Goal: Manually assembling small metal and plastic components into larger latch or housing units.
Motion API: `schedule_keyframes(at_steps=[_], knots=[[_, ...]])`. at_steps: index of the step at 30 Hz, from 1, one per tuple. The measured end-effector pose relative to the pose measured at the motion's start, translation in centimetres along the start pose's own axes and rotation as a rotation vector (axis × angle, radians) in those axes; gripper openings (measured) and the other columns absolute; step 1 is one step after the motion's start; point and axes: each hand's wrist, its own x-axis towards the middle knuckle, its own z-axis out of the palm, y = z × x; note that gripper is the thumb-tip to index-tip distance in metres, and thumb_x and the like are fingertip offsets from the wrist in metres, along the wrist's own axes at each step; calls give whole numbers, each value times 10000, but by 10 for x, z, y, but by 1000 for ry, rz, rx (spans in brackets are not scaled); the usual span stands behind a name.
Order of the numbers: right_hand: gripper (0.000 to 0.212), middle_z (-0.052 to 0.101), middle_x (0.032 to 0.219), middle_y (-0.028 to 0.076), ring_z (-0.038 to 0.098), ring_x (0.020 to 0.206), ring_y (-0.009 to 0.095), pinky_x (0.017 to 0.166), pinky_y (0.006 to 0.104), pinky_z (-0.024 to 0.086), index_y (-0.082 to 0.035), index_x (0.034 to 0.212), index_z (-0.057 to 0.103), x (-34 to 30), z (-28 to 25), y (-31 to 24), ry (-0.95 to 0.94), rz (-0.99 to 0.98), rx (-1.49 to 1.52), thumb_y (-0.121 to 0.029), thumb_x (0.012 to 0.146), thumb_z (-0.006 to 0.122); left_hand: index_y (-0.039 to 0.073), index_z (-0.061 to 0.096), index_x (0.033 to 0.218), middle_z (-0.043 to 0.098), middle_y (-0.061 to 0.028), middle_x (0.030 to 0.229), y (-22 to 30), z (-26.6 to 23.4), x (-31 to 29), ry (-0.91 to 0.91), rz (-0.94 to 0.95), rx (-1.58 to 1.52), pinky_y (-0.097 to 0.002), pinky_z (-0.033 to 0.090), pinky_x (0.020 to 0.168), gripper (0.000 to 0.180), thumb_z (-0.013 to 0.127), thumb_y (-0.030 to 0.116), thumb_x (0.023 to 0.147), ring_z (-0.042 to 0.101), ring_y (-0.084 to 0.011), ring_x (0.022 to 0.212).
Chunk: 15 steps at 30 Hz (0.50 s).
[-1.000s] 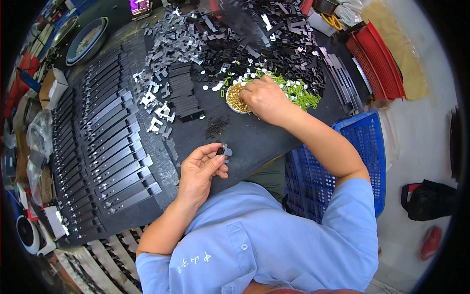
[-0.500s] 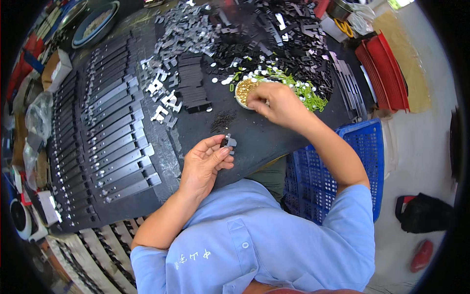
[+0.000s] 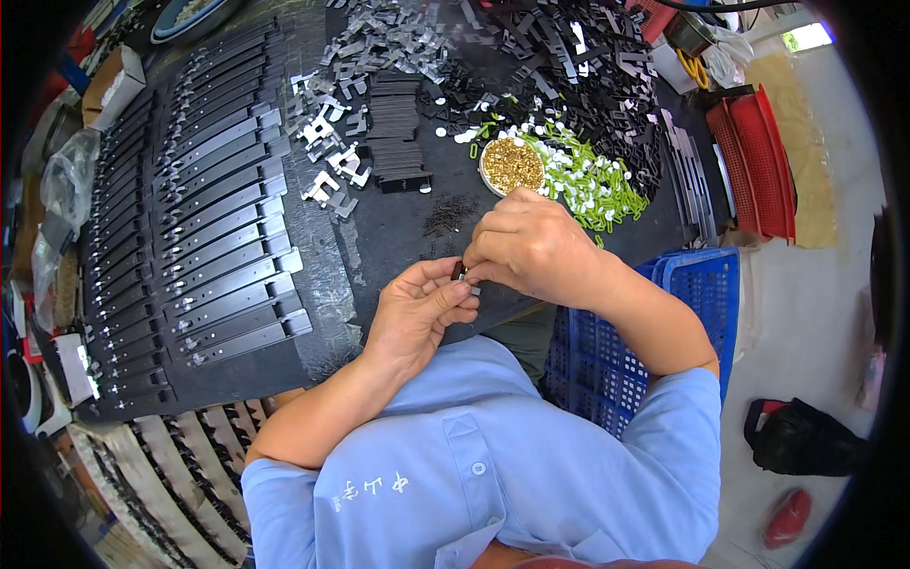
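Between the thumb and fingers of my left hand (image 3: 422, 308) is a small black and grey metal bracket (image 3: 461, 273). My right hand (image 3: 531, 245) meets it from the right, its thumb and forefinger pinched against the bracket's upper side. A tiny gold-coloured piece seems to show at that pinch, mostly covered by the fingers. Just beyond my right hand stands a round dish (image 3: 482, 177) heaped with small brass fittings (image 3: 513, 165). A scatter of tiny dark screws or pins (image 3: 449, 214) lies on the dark tabletop (image 3: 389, 251) beyond my left hand.
Rows of long black metal strips (image 3: 227, 228) cover the table's left. Grey brackets (image 3: 332, 171), a stack of black plates (image 3: 395, 133), green links with white discs (image 3: 592, 180) and piled black parts (image 3: 531, 47) lie farther off. A blue plastic crate (image 3: 607, 360) stands at right.
My right hand has left the dish of brass fittings and come down to the bracket in my left hand. The view has shifted slightly.
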Motion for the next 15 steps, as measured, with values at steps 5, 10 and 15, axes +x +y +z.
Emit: schedule_keyframes(at_steps=[5,10,15], knots=[[146,563,684,13,563,679,202,638,327,427,-104,701,626,-1,1,1,18,29,126,-193,642,726,28,572,1071,642,-118,898,1,-4,0,-77,-38,-75,-283,575,675,221,594,6,851,657,-183,779],[151,555,675,6,558,674,195,638,322,421,-106,700,625,-1,-1,0,10,15,144,-188,632,732,16,580,1054,639,-94,896,1,-1,0,-65,-61,-56,-246,574,631,199,596,42,857,653,-157,735],[156,550,674,0,552,668,188,641,314,415,-110,696,624,-1,-3,-3,-31,6,129,-190,623,736,19,573,1063,639,-89,898,-1,-2,-1,-71,-51,-36,-241,571,625,207,595,54,861,652,-155,731]])
